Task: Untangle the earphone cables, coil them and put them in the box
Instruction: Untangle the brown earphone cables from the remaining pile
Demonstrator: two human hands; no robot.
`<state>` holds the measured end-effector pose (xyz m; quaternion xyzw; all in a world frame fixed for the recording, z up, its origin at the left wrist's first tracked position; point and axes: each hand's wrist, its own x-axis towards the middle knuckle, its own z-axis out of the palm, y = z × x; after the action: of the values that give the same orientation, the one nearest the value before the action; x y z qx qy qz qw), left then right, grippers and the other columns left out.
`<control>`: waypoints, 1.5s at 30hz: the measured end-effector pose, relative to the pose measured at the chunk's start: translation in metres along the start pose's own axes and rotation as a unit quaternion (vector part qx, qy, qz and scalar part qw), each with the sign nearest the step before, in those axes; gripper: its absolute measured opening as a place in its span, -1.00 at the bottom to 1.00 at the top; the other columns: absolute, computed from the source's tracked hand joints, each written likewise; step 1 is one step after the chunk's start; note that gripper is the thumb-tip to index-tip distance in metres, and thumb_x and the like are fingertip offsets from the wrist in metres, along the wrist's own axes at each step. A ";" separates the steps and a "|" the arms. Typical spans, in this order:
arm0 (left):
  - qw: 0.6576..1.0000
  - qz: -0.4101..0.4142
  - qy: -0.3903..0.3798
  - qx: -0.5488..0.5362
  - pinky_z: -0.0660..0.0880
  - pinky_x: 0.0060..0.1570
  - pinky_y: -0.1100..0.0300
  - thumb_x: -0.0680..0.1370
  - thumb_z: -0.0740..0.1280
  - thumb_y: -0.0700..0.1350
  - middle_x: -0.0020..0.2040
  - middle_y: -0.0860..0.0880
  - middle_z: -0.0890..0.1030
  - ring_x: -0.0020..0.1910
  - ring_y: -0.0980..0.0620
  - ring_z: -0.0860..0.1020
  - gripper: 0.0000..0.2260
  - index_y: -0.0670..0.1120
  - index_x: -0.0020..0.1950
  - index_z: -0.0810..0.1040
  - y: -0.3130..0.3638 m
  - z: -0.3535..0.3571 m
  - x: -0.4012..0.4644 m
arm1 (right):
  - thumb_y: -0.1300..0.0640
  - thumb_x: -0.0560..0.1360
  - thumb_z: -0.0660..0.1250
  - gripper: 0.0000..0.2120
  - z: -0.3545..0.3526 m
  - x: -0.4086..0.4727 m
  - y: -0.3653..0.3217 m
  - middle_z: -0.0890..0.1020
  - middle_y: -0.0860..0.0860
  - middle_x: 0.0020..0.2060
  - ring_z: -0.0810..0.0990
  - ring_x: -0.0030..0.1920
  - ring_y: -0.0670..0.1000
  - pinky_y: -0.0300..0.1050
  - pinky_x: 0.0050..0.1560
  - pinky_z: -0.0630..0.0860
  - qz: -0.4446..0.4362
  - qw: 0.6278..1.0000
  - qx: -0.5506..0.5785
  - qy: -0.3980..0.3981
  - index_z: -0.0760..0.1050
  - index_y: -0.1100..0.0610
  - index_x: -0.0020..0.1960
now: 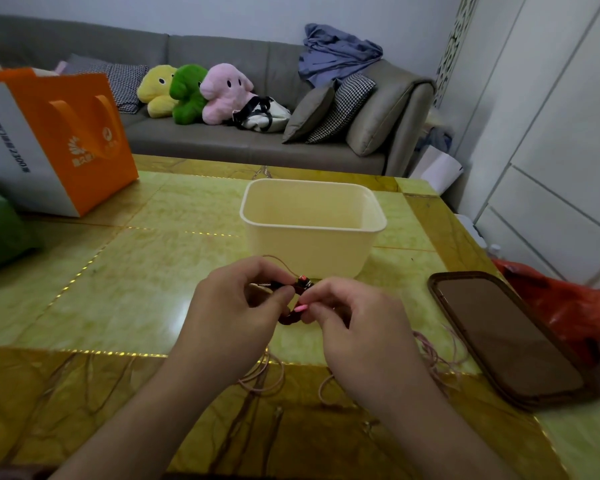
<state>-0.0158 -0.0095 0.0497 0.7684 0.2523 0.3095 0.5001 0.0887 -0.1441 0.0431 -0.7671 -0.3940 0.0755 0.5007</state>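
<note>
One box, one phone, three plush toys, two hands.

Both arms reach fwd. Left hand & right hand nearly touch, fingers curled in a pinch.

The box stands open-topped in the middle of the worktop, just beyond the left hand and right hand, so the way over its near rim is unblocked. Left of the hands the worktop lies bare as far as the orange bag at the far left. To the right a phone lies flat, with loose pink cable between it and the right hand.
</note>
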 end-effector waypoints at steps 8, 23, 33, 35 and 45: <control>0.999 0.016 -0.043 -0.005 0.59 -0.24 0.27 0.56 0.48 -0.31 -0.27 0.04 0.73 -0.26 0.08 0.74 -0.82 -0.02 -0.08 0.68 0.002 0.003 -0.005 | 0.02 0.53 0.47 -0.85 0.003 -0.003 0.000 0.57 -0.15 -0.29 0.54 -0.29 -0.05 0.08 -0.28 0.55 -0.075 0.982 -0.171 0.038 0.51 -0.05 -0.14; 0.994 -0.005 -0.107 -0.038 0.68 -0.01 -0.17 0.57 0.46 -0.32 -0.18 -0.03 0.76 -0.17 -0.05 0.75 -0.80 0.00 -0.06 0.71 0.003 0.005 -0.008 | -0.07 0.49 0.39 -0.89 -0.001 0.000 -0.002 0.43 -0.08 -0.22 0.48 -0.28 0.03 -0.06 -0.41 0.36 -0.091 0.943 -0.318 0.037 0.55 -0.05 -0.09; 0.992 -0.027 -0.112 -0.055 0.59 -0.16 0.20 0.59 0.45 -0.30 -0.18 -0.03 0.76 -0.18 0.01 0.76 -0.82 -0.01 -0.04 0.70 0.004 0.008 -0.010 | -0.04 0.49 0.39 -0.89 0.000 0.003 0.008 0.42 -0.12 -0.16 0.47 -0.23 -0.01 -0.04 -0.32 0.46 -0.119 0.960 -0.247 0.056 0.52 -0.02 -0.11; 0.993 -0.023 -0.112 -0.044 0.57 -0.20 0.25 0.60 0.44 -0.30 -0.15 0.00 0.76 -0.18 0.02 0.75 -0.82 0.00 -0.02 0.68 0.004 0.008 -0.010 | -0.05 0.50 0.40 -0.88 0.001 0.003 0.008 0.42 -0.14 -0.16 0.47 -0.22 -0.03 -0.05 -0.31 0.46 -0.115 0.962 -0.241 0.061 0.51 -0.03 -0.12; 0.974 -0.139 -0.102 -0.145 0.67 -0.12 0.16 0.65 0.40 -0.15 -0.05 -0.13 0.76 -0.12 -0.06 0.75 -0.86 -0.20 0.11 0.67 0.006 0.012 -0.006 | -0.01 0.50 0.44 -0.90 0.006 0.003 0.012 0.46 -0.14 -0.17 0.50 -0.21 -0.05 0.04 -0.29 0.53 -0.112 0.972 -0.177 0.109 0.56 -0.03 -0.12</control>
<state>-0.0103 -0.0231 0.0506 0.6728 0.2567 0.1898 0.6674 0.0938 -0.1403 0.0313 -0.7980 -0.4280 -0.1361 0.4018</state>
